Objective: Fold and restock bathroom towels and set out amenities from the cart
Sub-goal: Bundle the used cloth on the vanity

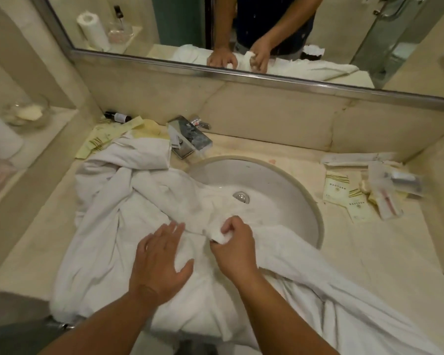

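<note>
Mid-fold: left hand [162, 260], fingers straight, pins the towel [108, 226] at the front edge of the counter [369, 252]; right hand [235, 242] pinches a fold, seemingly to draw across.

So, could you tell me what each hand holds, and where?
The right hand pinches a bunched fold of the white cloth towel; the left hand presses flat on it.
</note>
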